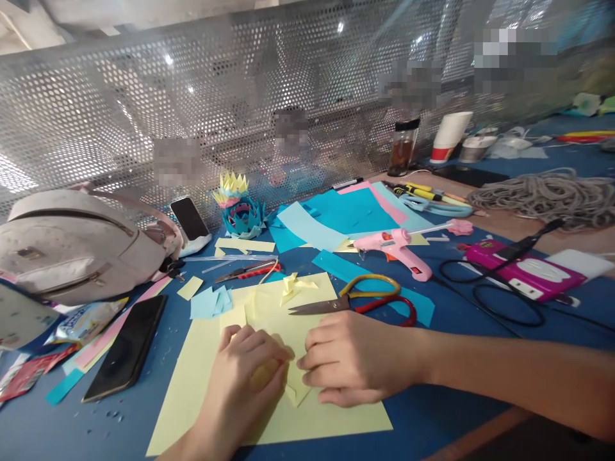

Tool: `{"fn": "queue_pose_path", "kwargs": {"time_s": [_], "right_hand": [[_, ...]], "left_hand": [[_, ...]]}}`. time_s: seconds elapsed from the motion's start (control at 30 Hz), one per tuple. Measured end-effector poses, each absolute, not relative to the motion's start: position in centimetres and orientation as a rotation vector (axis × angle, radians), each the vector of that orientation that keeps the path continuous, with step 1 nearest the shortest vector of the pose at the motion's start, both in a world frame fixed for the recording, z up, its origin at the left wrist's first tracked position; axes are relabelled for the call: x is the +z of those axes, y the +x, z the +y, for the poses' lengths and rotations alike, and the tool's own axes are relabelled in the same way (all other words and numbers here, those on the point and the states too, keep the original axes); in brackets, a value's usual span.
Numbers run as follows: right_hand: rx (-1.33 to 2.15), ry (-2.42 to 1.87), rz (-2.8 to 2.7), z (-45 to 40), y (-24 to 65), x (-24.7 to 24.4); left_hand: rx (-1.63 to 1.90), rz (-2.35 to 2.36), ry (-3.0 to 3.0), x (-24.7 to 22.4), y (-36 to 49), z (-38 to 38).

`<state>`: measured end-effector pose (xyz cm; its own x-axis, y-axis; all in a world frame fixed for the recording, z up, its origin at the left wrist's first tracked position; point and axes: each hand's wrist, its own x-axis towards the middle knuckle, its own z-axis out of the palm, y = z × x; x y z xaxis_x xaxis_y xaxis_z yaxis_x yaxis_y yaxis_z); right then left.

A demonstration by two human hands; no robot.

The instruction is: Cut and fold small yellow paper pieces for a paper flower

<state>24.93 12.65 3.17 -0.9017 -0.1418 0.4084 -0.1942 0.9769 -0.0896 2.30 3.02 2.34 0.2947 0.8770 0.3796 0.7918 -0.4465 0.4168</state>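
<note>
Both hands are over a large yellow sheet (pixel 187 390) on the blue table. My left hand (pixel 250 368) is curled, thumb and fingers pinched on a small yellow paper piece (pixel 296 396) whose tip shows between the hands. Close to its right, my right hand (pixel 353 358) has its fingers bent together near the same piece; whether it grips anything is hidden. Scissors (pixel 327 307) with one yellow and one red handle lie just above my right hand. Folded yellow scraps (pixel 295 286) and light blue pieces (pixel 211 302) rest on and beside the sheet's far part.
A pink glue gun (pixel 401 253) and magenta power strip (pixel 528 270) with black cable lie right. A black phone (pixel 127 349) and pale backpack (pixel 77 246) are left. Behind stand a layered paper flower (pixel 243 214), blue sheets (pixel 346 214) and a metal mesh screen (pixel 240 83).
</note>
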Motion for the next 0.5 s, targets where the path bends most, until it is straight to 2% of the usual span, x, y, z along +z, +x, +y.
{"fn": "queue_pose_path", "kwargs": {"time_s": [0.3,0.5], "right_hand": [[0.248,0.202,-2.738,12.56,24.72,3.34],[0.315,0.168,-2.730,12.72,24.59,3.28]], "left_hand": [[0.984,1.504,2.502,1.79,2.30,3.30],[0.951,1.430,2.586,1.61,1.46,2.98]]}}
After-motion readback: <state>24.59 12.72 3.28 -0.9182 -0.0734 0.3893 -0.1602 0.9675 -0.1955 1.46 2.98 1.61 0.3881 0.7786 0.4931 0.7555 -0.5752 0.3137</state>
